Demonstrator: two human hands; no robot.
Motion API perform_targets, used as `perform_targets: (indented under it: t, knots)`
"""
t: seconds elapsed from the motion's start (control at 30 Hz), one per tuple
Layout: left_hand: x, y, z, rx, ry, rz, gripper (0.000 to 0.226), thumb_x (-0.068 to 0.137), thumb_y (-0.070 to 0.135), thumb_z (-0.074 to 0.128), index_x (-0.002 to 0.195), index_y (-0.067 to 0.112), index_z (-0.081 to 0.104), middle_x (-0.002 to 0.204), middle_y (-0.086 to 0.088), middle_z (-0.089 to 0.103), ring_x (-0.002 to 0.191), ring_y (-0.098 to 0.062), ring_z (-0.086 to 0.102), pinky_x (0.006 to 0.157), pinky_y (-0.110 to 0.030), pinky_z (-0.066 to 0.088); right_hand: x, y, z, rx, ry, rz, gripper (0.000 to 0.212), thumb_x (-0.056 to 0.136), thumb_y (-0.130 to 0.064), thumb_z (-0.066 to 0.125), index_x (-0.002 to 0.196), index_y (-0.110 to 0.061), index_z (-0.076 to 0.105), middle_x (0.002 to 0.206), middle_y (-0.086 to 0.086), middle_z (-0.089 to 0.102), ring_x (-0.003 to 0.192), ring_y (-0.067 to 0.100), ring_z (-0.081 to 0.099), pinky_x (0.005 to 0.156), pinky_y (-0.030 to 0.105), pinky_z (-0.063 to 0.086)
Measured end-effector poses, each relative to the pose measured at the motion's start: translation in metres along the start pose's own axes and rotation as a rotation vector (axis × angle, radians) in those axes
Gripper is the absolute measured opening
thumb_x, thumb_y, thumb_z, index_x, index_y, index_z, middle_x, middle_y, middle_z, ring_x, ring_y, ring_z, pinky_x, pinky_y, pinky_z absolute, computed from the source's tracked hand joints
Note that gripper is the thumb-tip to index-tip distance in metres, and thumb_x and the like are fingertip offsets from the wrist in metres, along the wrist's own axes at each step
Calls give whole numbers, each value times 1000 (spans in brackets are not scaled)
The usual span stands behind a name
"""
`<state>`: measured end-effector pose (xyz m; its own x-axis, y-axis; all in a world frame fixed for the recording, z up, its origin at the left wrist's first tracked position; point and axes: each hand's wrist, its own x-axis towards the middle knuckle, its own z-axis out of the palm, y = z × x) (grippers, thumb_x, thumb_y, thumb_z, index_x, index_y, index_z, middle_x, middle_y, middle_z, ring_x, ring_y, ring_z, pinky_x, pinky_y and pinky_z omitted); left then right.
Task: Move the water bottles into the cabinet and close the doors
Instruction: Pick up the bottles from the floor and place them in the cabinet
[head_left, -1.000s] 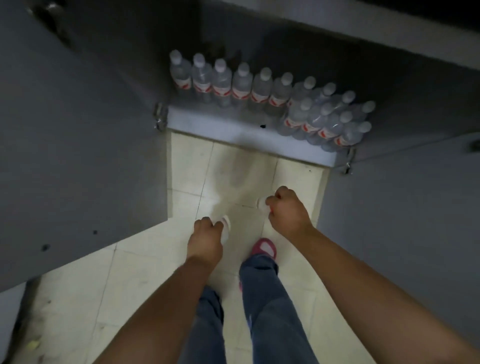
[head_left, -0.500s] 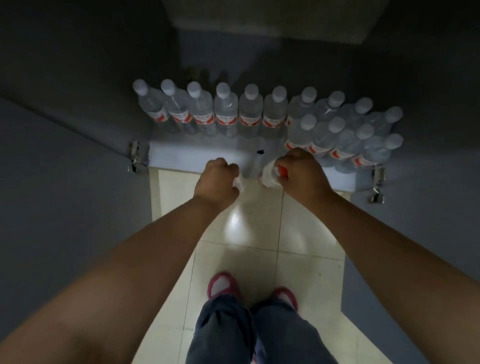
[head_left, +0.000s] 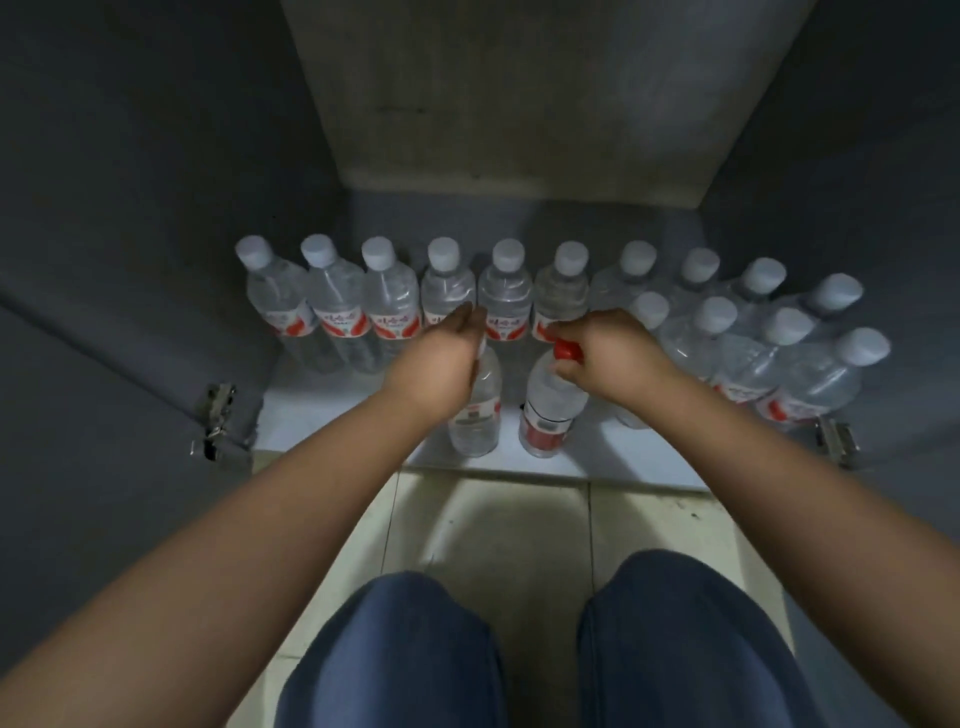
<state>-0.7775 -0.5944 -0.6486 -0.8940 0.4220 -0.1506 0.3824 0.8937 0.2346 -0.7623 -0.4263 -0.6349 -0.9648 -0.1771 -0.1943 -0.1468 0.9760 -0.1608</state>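
Dim cabinet (head_left: 519, 130) interior, grey walls, pale shelf floor (head_left: 322, 415); both doors stand open, the left door (head_left: 104, 415) and right door (head_left: 909, 493) swung toward me, metal hinges (head_left: 215, 418) at the near corners. Cream floor tiles (head_left: 493, 525) in front, my view looking down over blue-trousered knees (head_left: 405, 649).

Far row of bottles (head_left: 387, 299) runs left to right along the back, white caps, clear ribbed plastic, red-and-white labels. On the right a second, nearer cluster (head_left: 779, 358) packs tight against the back row.

I note two bottles in hand, both upright, long axes vertical, bases on or just above the shelf near its front edge. Left bottle (head_left: 475, 410): clear, small label, cap hidden under the left hand (head_left: 441, 358), which wraps its neck from above, though the index finger points out loose. Red-cap bottle (head_left: 550, 410): red label band low on the body, held at the cap by the right hand (head_left: 602, 343), fingers clenched around it.

Key relation: each bottle hangs directly below its own hand, and the open shelf space lies just in front of the back row, between the hands and the right cluster. My read is that the step is setting these two down. Whether the bases already bear on the shelf I cannot tell.

Smooth thin plastic, full and heavy-looking; a top-held bottle may tip on release if not square. Doors not yet closed.
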Motion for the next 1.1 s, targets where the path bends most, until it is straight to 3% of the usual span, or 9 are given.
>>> perform_targets:
  t: [0.1,0.2,0.4,0.6,0.7,0.83,0.93,1.03,1.1]
  knots:
    - [-10,-1,3,16,-6,-7,62,97,7,42,149,6,8,159,-16,8,142,-32,27,116,-38,29,-1,-4,-5,-10,-29,35,32,91,-20,53,120,-10,60,115,20,64,108,35,57,89,32,47]
    - [-19,-2,0,-2,-47,-12,62,98,7,39,150,9,5,160,-13,2,144,-31,23,116,-38,27,-7,-6,-9,-28,-34,90,30,92,-24,52,116,-6,60,113,21,64,106,34,58,86,33,47]
    - [-19,-4,-5,-40,-60,11,62,97,5,42,150,10,8,160,-10,4,145,-28,21,117,-34,24,0,-12,-9,-49,8,262,40,92,-37,52,105,0,62,111,20,64,102,32,62,69,28,38]
    - [-23,-7,-1,-80,-48,15,63,96,5,44,149,13,12,160,-9,9,145,-28,23,118,-36,25,-2,-20,-8,-34,-2,293,47,93,-45,48,108,-2,61,114,17,64,104,30,61,72,28,40]
    - [-24,-11,-3,-101,-41,7,63,96,6,45,150,14,12,160,-8,11,145,-27,23,118,-36,24,-5,-22,-13,-79,-30,273,48,93,-45,49,110,-1,60,114,17,63,106,30,61,81,31,48]
    - [-27,-12,-5,-96,-45,5,62,97,7,43,150,13,11,160,-8,12,143,-28,26,116,-35,26,-2,-19,-19,-91,-171,29,24,90,-11,52,111,-5,61,120,17,59,108,33,57,90,34,47]
    - [-28,-13,-5,-99,-42,-14,63,97,6,43,150,13,10,160,-8,10,144,-27,26,117,-35,26,-1,-12,-24,-125,-265,-71,31,84,3,53,111,-9,62,125,16,58,110,31,57,94,38,49]
    - [-27,-14,-4,-102,-33,-23,62,97,6,42,150,13,10,160,-8,11,143,-28,27,116,-36,27,-7,-9,-25,-161,-217,-132,38,89,-11,55,128,-9,53,135,11,52,119,28,52,98,33,45]
    - [-28,-12,-2,-102,-30,-13,62,96,6,43,149,12,12,159,-8,13,142,-29,30,116,-37,29,-11,-11,-23,-181,-170,-58,42,94,-30,51,130,-8,48,129,15,55,114,29,55,88,32,45]
